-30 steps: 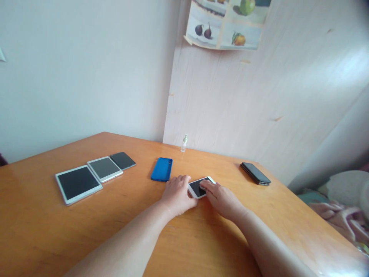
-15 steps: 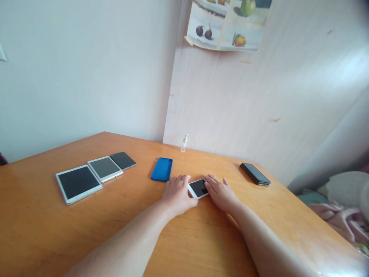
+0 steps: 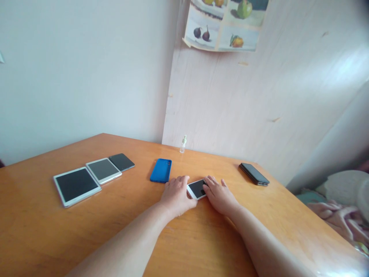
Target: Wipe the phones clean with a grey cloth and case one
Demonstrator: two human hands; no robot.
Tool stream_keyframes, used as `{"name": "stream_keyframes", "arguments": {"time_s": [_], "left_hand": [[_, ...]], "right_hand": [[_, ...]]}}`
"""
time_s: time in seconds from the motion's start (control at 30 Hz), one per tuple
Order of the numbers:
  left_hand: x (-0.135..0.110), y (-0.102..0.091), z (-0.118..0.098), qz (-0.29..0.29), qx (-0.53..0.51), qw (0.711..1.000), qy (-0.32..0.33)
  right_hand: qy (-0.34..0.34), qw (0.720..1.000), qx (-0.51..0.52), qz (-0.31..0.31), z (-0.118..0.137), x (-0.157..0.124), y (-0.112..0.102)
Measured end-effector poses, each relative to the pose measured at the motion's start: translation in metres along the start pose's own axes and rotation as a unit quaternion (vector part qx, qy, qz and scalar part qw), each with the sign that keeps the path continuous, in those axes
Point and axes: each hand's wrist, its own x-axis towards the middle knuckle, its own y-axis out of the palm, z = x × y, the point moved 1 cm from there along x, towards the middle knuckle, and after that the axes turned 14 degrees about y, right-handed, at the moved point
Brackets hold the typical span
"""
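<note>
A white phone with a dark screen [image 3: 196,189] lies flat on the orange wooden table [image 3: 95,227], between my hands. My left hand [image 3: 175,194] rests on the table, and its curled fingers grip the phone's left end. Over the phone's right end lies my right hand [image 3: 219,194], fingers stretched out and spread, palm down. Only the middle of the screen shows between the two hands.
A blue phone [image 3: 161,170] lies just beyond my left hand. Two white tablets [image 3: 76,185] [image 3: 103,170] and a dark phone [image 3: 121,162] sit in a row at the left. Stacked black phones [image 3: 254,174] lie at the right, a small clear bottle [image 3: 182,144] by the wall, bedding [image 3: 340,207] past the table's right edge.
My right hand has slid from the middle of the screen toward the phone's right end and spread its fingers. The left hand and the phone have stayed put.
</note>
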Motion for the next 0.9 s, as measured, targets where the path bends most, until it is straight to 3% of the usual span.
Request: {"name": "stream_keyframes", "arguments": {"time_s": [0.17, 0.23, 0.33, 0.4, 0.47, 0.53, 0.63, 0.7, 0.83, 0.9], "left_hand": [[0.0, -0.003, -0.001, 0.011, -0.01, 1.0, -0.006], [0.0, -0.002, 0.001, 0.013, -0.005, 1.0, -0.005], [0.0, 0.0, 0.003, 0.014, 0.005, 1.0, -0.001], [0.0, 0.001, 0.005, 0.016, 0.006, 1.0, 0.0], [0.0, 0.001, 0.005, 0.02, 0.007, 1.0, -0.001], [0.0, 0.0, 0.005, 0.02, 0.004, 1.0, -0.001], [0.0, 0.0, 0.005, 0.011, -0.001, 1.0, 0.005], [0.0, 0.0, 0.006, 0.013, 0.003, 1.0, 0.003], [0.001, 0.001, 0.009, 0.025, 0.007, 1.0, 0.002], [0.001, 0.001, 0.01, 0.025, 0.004, 1.0, 0.006]], "right_hand": [[-0.181, 0.981, 0.054, 0.039, 0.026, -0.024, -0.011], [-0.152, 0.987, 0.045, 0.029, 0.019, -0.02, -0.011], [-0.017, 1.0, -0.006, -0.004, 0.0, -0.006, -0.007], [0.016, 0.999, -0.03, -0.014, -0.003, -0.004, -0.007], [-0.037, 0.999, -0.026, -0.013, 0.007, -0.012, -0.011], [-0.133, 0.991, -0.003, -0.001, 0.025, -0.027, -0.017], [-0.202, 0.979, 0.005, 0.008, 0.039, -0.039, -0.025], [-0.175, 0.984, -0.026, 0.007, 0.032, -0.035, -0.025], [-0.022, 0.994, -0.104, 0.008, 0.009, -0.021, -0.021], [-0.001, 0.992, -0.123, 0.01, 0.012, -0.024, -0.019]]}}
